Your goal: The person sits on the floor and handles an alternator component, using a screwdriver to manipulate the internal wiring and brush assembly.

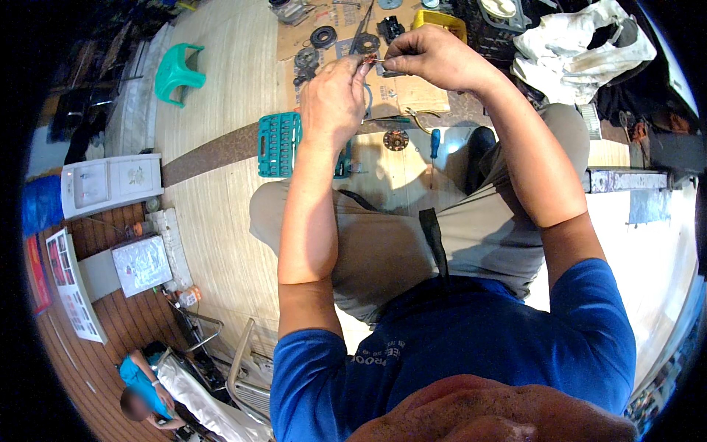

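My left hand (335,96) is closed in a pinch on a small coppery-red part (369,58) over the cardboard sheet (423,97). From the right, my right hand (442,59) pinches a thin, pale wire-like piece (379,60) that reaches to the coppery part. Its far end is too small to make out. Just beyond my hands lie a black ring (322,37), a dark toothed disc (366,44) and a black block-like part (391,28). Blue tubing (368,99) shows beside my left fingers.
Nearer me are yellow-handled pliers (423,121), a blue screwdriver (434,144), a round disc with holes (395,140) and a teal socket case (278,144). A yellow bin (448,24) and white cloth (556,51) lie right, a green stool (177,74) left. A person (147,383) sits lower left.
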Motion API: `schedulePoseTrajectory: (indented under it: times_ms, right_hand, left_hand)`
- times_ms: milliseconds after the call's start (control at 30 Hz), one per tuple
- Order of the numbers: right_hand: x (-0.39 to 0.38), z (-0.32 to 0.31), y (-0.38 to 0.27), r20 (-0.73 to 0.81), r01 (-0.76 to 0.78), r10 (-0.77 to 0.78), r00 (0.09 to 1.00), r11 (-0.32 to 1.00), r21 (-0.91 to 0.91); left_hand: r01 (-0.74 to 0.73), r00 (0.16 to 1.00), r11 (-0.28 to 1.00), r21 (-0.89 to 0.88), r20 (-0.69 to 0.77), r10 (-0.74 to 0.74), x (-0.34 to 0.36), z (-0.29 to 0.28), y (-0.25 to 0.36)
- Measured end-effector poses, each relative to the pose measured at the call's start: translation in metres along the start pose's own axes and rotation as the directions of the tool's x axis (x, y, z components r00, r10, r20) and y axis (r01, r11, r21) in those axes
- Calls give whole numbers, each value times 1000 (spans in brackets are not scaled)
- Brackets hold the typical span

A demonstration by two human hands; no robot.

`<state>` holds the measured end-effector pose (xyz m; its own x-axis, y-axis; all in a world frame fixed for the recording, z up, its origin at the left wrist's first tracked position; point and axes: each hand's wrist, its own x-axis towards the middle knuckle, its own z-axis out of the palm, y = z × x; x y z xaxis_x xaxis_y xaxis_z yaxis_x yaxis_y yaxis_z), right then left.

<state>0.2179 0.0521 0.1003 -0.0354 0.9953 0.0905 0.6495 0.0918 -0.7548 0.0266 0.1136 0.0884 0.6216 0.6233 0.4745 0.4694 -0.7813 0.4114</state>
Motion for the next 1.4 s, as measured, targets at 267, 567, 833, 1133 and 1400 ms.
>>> schedulePoseTrajectory:
  times_ms: [267, 567, 833, 1133, 1400]
  right_hand:
    - [-2, -6, 1, -134, 78, -59, 989, 987, 139]
    - [0, 8, 1, -132, 155, -149, 980, 987, 37]
    - [0, 8, -6, -130, 237, -237, 963, 971, -17]
    - [2, 34, -9, -204, 200, -192, 960, 979, 23]
    - [0, 19, -6, -33, 150, -150, 988, 989, 10]
  left_hand:
    - [-60, 989, 997, -57, 133, 67, 1, -3, 0]
    - [60, 994, 953, -296, -71, -85, 2, -8, -4]
    - [-190, 972, 981, -28, 139, 192, -1, -8, -11]
    - [332, 938, 910, -247, -14, -346, 1, 0, 4]
    - [-72, 956, 974, -216, 264, 129, -5, -3, -22]
